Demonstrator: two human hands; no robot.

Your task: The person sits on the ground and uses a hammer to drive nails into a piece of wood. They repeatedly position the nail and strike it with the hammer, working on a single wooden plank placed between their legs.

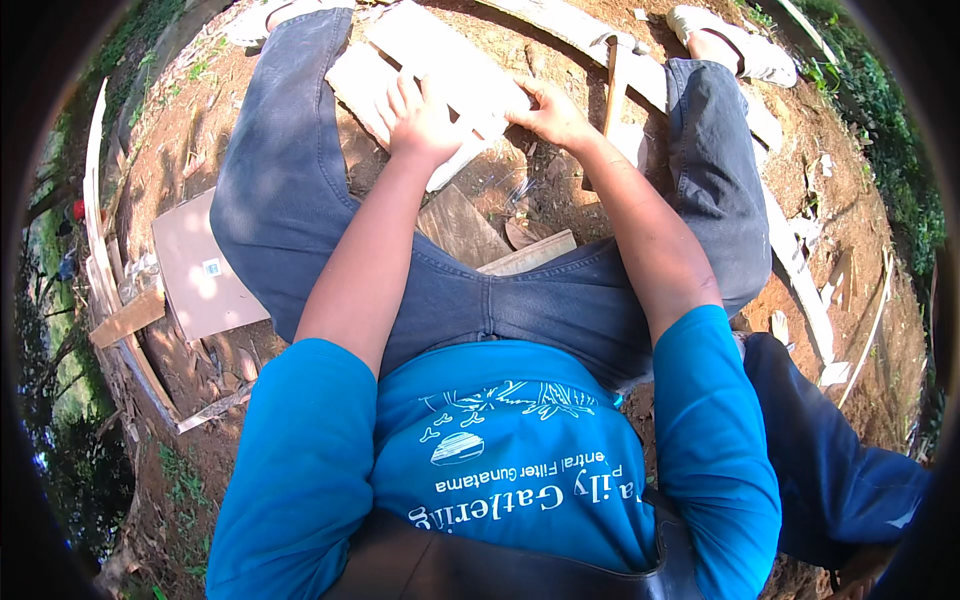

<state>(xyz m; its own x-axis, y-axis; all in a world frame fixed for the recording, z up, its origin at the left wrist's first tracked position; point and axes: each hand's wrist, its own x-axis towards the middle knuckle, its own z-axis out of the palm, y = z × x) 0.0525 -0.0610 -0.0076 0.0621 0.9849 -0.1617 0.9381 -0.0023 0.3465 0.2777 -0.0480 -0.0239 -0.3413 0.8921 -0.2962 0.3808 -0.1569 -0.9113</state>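
Pale wood, sunlit: we note a flat board [455, 50] lying between the person's spread legs, with a second pale board [355, 80] beside it on the left, apparently partly beneath it. The left hand [427, 128] rests palm down near where the two meet, fingers fanned wide; we judge this spread steadies both pieces. The right hand [558, 116] is at the first board's right edge, thumb and forefinger apart; we cannot tell whether they pinch its thickness. Contact from opposite sides probably keeps the board from sliding or turning. The dark jeans [285, 130] frame the work, leaving both forearms a free path. A wooden-handled hammer [616, 85] stands out just beyond the right hand, presumably placed for easy reach. Nearer the body we record a weathered plank [463, 228] and a narrower batten [530, 253]; a brown panel [205, 270] lies outside the left leg.
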